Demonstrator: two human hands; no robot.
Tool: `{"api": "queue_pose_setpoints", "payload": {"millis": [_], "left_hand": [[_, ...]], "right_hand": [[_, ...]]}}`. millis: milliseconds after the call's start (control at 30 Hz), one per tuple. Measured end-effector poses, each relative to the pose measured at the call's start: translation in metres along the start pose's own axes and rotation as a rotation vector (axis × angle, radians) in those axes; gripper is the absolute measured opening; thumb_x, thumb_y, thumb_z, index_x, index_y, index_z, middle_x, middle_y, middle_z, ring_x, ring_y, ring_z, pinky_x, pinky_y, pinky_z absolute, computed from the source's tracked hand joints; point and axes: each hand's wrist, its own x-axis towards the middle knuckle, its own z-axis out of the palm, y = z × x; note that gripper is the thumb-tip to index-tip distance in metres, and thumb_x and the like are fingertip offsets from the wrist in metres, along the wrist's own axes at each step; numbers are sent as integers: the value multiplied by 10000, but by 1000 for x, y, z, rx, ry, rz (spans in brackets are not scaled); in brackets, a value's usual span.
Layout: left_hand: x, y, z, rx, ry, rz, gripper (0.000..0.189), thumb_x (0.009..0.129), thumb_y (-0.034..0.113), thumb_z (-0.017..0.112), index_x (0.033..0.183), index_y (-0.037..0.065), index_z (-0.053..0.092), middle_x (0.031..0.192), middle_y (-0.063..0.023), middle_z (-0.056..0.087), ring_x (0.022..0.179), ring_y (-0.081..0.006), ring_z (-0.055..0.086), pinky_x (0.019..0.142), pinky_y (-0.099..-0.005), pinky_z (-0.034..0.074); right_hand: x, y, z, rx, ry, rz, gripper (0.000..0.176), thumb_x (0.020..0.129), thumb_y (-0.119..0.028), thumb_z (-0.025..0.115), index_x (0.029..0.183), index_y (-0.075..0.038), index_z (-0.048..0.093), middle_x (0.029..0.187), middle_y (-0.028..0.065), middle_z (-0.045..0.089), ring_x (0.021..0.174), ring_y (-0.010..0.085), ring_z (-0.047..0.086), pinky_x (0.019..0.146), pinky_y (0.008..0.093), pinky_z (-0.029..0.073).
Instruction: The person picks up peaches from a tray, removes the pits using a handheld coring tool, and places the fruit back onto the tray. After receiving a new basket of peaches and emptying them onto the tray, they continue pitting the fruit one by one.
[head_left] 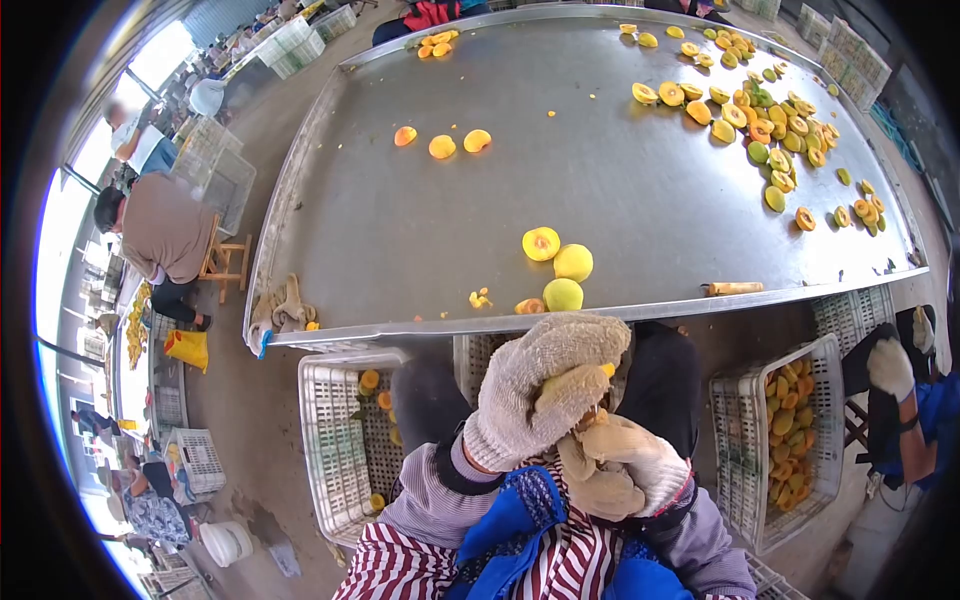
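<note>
Both my hands wear worn, off-white knit gloves and meet in front of my lap, below the table edge. My left hand is uppermost, its fingers curled closed, with a small bit of yellow peach showing at the fingertips. Just beneath it, my right hand is closed too; what it grips is mostly hidden by the gloves. On the metal table in front of me lie a halved peach, two rounded yellow-green peaches and a smaller orange piece.
Many halved peaches spread over the table's right side. A wooden-handled tool and gloves lie near its front edge. Plastic crates stand left and right of my legs. A co-worker's gloved hand is at far right.
</note>
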Motion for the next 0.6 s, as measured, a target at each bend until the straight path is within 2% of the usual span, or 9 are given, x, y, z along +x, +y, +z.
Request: {"api": "queue_pose_setpoints", "payload": {"millis": [67, 100, 167, 300, 333, 433, 533, 567, 600], "left_hand": [[-1, -2, 6, 0, -8, 115, 384, 1007, 299, 604, 1231, -11, 644, 1178, -191, 673, 1000, -245, 676, 889, -366, 546], [-5, -1, 12, -250, 25, 61, 392, 993, 306, 624, 1221, -13, 646, 1179, -200, 673, 1006, -258, 679, 889, -383, 554], [-10, 10, 22, -606, 110, -90, 414, 976, 335, 650, 1199, -14, 651, 1187, -217, 671, 1013, -283, 686, 882, -412, 572], [-4, 5, 22, -790, 162, -342, 417, 992, 327, 604, 1193, -36, 646, 1158, -210, 681, 992, -271, 686, 881, -401, 565], [-4, 2, 20, -790, 166, -336, 417, 992, 327, 604, 1193, -36, 646, 1158, -210, 681, 992, -271, 686, 881, -401, 565], [0, -12, 2, -137, -30, 14, 393, 994, 287, 598, 1212, -37, 644, 1132, -203, 688, 988, -263, 676, 896, -400, 544], [3, -20, -3, -147, -62, 119, 374, 983, 266, 614, 1197, -38, 650, 1124, -198, 692, 983, -265, 674, 891, -400, 542], [-5, -14, 5, -572, -45, -74, 364, 982, 263, 624, 1182, -40, 649, 1119, -199, 693, 970, -269, 683, 894, -403, 546], [-7, -10, 8, -573, -44, -75, 364, 982, 263, 624, 1182, -40, 649, 1119, -199, 693, 970, -269, 683, 894, -403, 546]], "right_hand": [[1, 10, -4, 135, -127, -77, 258, 945, -272, 657, 954, -16, 618, 786, 55, 590, 585, 120, 541, 518, 238, 444], [1, 16, -13, 119, -90, -63, 250, 943, -263, 652, 975, -18, 617, 889, 81, 603, 663, 137, 568, 580, 254, 477], [3, 19, -14, 160, -145, -49, 256, 945, -263, 648, 991, -13, 614, 880, 75, 604, 656, 134, 568, 574, 250, 474], [7, 16, -10, 288, -117, -80, 265, 965, -263, 621, 987, 1, 604, 782, 61, 584, 564, 120, 532, 497, 241, 432], [7, 16, -11, 282, -118, -75, 265, 965, -263, 621, 987, 1, 604, 782, 61, 584, 564, 120, 532, 497, 241, 432], [7, 15, -8, 321, -176, -52, 274, 985, -261, 597, 947, 10, 579, 610, 37, 488, 415, 101, 426, 389, 244, 344], [15, 19, -15, 414, -345, -41, 273, 984, -255, 593, 970, 17, 584, 662, 48, 527, 456, 110, 464, 421, 246, 379], [15, 20, -14, 413, -346, -40, 273, 984, -255, 593, 970, 17, 584, 662, 48, 527, 456, 110, 464, 421, 246, 379], [13, 21, -12, 387, -297, -32, 265, 984, -243, 590, 1006, 22, 594, 723, 60, 565, 512, 118, 508, 464, 239, 414]]}}
